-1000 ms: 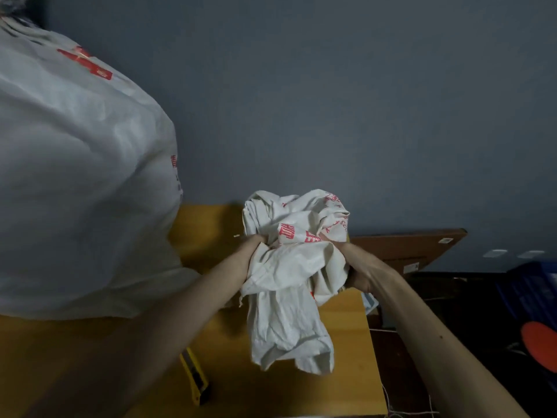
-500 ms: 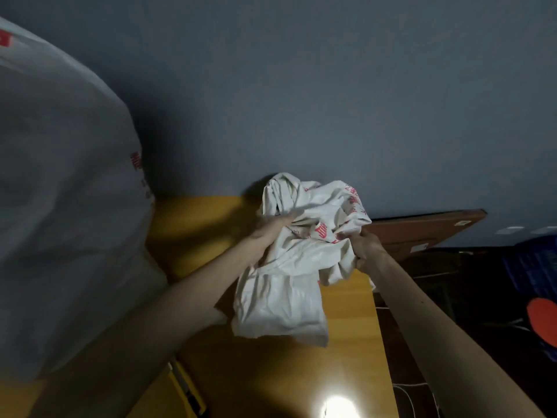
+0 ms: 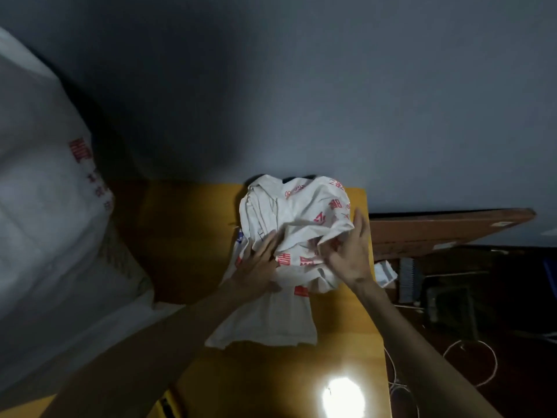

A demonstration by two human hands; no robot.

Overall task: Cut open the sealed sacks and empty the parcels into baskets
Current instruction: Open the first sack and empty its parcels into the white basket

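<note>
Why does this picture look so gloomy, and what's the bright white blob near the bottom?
Head view: the room is dim, so the wall goes murky; the blob is a light's glare on the glossy yellow table; the big sack at left is blurred, the crumpled sack by the left hand and right hand sharper; the wide lens bows edges.

Left hand [image 3: 258,264] and right hand [image 3: 351,256] press the crumpled white sack [image 3: 297,212] onto the yellow table [image 3: 187,236].
</note>
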